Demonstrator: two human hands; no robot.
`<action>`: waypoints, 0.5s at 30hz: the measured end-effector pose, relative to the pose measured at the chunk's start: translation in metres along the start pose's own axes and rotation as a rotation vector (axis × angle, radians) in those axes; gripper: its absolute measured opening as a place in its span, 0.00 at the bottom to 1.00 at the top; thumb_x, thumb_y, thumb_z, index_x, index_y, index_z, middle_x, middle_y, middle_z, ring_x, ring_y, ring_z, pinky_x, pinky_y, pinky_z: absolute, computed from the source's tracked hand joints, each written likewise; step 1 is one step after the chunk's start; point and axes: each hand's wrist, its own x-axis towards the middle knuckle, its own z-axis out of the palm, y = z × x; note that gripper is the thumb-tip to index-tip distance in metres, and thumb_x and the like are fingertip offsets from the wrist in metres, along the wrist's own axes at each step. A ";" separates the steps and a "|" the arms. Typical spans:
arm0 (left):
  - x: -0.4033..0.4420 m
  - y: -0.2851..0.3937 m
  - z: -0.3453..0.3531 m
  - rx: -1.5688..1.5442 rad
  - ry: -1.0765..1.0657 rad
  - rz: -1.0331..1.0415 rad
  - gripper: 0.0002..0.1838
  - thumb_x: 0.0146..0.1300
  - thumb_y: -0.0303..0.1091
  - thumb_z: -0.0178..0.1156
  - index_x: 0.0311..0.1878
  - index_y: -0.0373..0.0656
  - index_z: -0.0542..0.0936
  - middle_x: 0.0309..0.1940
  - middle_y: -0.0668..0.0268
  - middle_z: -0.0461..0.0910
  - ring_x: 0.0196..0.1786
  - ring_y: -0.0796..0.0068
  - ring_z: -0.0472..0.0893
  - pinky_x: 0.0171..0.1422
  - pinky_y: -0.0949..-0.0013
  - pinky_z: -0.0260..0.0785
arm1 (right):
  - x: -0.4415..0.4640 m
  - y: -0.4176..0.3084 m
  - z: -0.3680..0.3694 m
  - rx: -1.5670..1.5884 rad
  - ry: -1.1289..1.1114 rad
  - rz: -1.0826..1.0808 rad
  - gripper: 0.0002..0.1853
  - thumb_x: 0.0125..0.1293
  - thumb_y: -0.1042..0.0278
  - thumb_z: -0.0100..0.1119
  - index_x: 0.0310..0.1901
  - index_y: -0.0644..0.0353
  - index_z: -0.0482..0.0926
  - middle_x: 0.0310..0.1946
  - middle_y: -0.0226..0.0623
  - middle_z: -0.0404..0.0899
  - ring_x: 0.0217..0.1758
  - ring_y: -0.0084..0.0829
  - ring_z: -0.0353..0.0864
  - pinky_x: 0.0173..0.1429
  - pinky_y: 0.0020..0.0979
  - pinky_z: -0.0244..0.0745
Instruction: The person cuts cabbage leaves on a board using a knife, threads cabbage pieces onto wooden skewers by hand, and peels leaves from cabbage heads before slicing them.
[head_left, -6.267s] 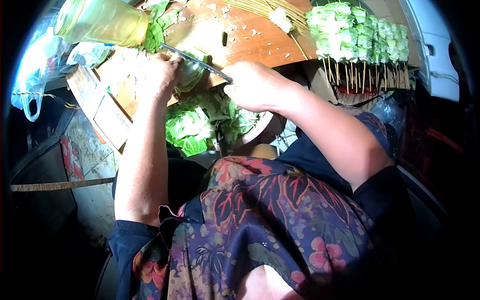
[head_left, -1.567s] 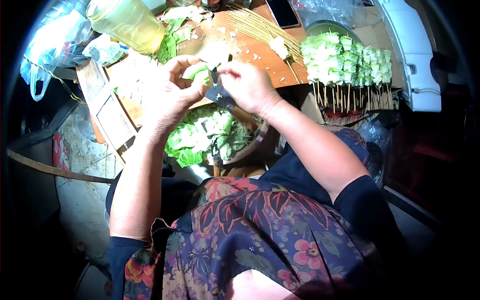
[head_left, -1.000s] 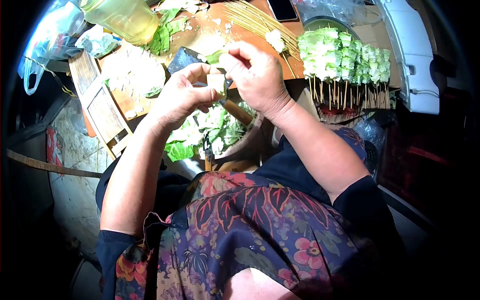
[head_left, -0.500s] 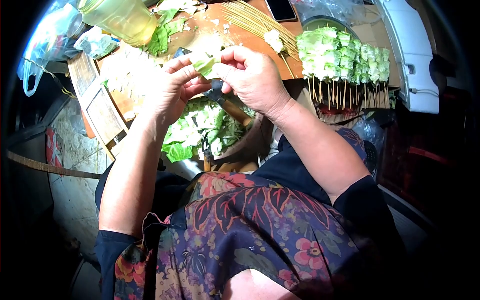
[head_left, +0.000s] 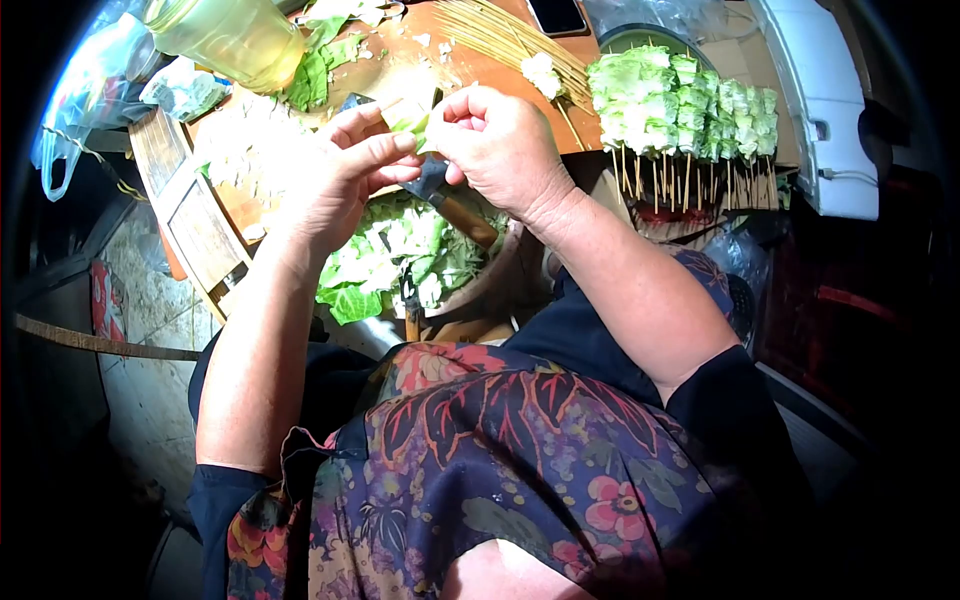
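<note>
Between my two hands is a small piece of green leaf [head_left: 411, 124], above the near edge of the wooden board [head_left: 400, 60]. My left hand [head_left: 352, 172] has its fingers closed on the leaf from the left. The fingertips of my right hand [head_left: 497, 145] pinch its right side. Just below them lies a knife with a dark blade and a wooden handle [head_left: 464, 221], its blade partly hidden by my left hand. Under the handle is a bowl of cut leaves [head_left: 500, 285], where a second tool with a wooden handle [head_left: 412, 315] stands.
Bare skewers [head_left: 500, 35] lie at the back, one bearing a pale leaf bundle [head_left: 541, 76]. Leaf-loaded skewers [head_left: 640, 100] are stacked at the right, by a phone [head_left: 558, 15]. A yellowish jar [head_left: 235, 45] and a plastic bag [head_left: 95, 90] are at the upper left.
The earlier frames show a knife in my right hand; it now lies below my hands. Both hands have come together on the leaf piece, and the view has shifted slightly.
</note>
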 end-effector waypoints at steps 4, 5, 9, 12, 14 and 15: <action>-0.002 -0.002 0.005 0.052 0.053 0.001 0.18 0.61 0.31 0.60 0.52 0.34 0.72 0.36 0.63 0.79 0.34 0.75 0.82 0.42 0.71 0.79 | -0.003 -0.008 -0.001 -0.050 -0.047 0.054 0.08 0.63 0.70 0.57 0.40 0.66 0.77 0.27 0.31 0.79 0.25 0.16 0.77 0.29 0.17 0.72; -0.002 -0.003 0.002 0.030 0.055 -0.005 0.16 0.62 0.33 0.60 0.51 0.36 0.73 0.35 0.64 0.79 0.34 0.76 0.81 0.41 0.71 0.78 | -0.003 -0.008 0.000 -0.042 -0.074 0.079 0.09 0.62 0.71 0.57 0.41 0.66 0.76 0.28 0.32 0.79 0.25 0.16 0.78 0.29 0.17 0.73; -0.001 -0.006 -0.009 -0.041 0.052 -0.005 0.12 0.63 0.34 0.59 0.47 0.38 0.75 0.34 0.66 0.79 0.33 0.76 0.81 0.39 0.72 0.78 | -0.002 -0.004 -0.003 0.076 -0.135 0.040 0.11 0.63 0.71 0.57 0.45 0.67 0.75 0.29 0.32 0.79 0.26 0.17 0.78 0.29 0.17 0.73; -0.002 -0.006 -0.008 -0.054 0.065 -0.006 0.11 0.64 0.35 0.58 0.44 0.39 0.75 0.33 0.66 0.79 0.33 0.76 0.81 0.39 0.72 0.78 | -0.001 -0.004 -0.004 0.156 -0.167 0.044 0.11 0.58 0.77 0.54 0.44 0.66 0.76 0.27 0.33 0.80 0.26 0.18 0.79 0.29 0.20 0.74; -0.002 -0.004 -0.005 -0.029 0.092 -0.040 0.11 0.64 0.36 0.58 0.44 0.39 0.75 0.32 0.67 0.79 0.32 0.75 0.81 0.39 0.71 0.78 | -0.001 -0.003 -0.002 0.122 -0.150 0.023 0.10 0.60 0.75 0.57 0.43 0.66 0.76 0.26 0.33 0.80 0.26 0.17 0.79 0.29 0.20 0.74; -0.003 -0.003 -0.005 -0.030 0.092 -0.041 0.11 0.64 0.36 0.58 0.44 0.39 0.75 0.32 0.67 0.79 0.32 0.75 0.81 0.39 0.71 0.78 | -0.001 -0.002 -0.001 0.122 -0.151 0.024 0.10 0.60 0.75 0.57 0.43 0.66 0.76 0.26 0.33 0.80 0.26 0.17 0.79 0.29 0.20 0.74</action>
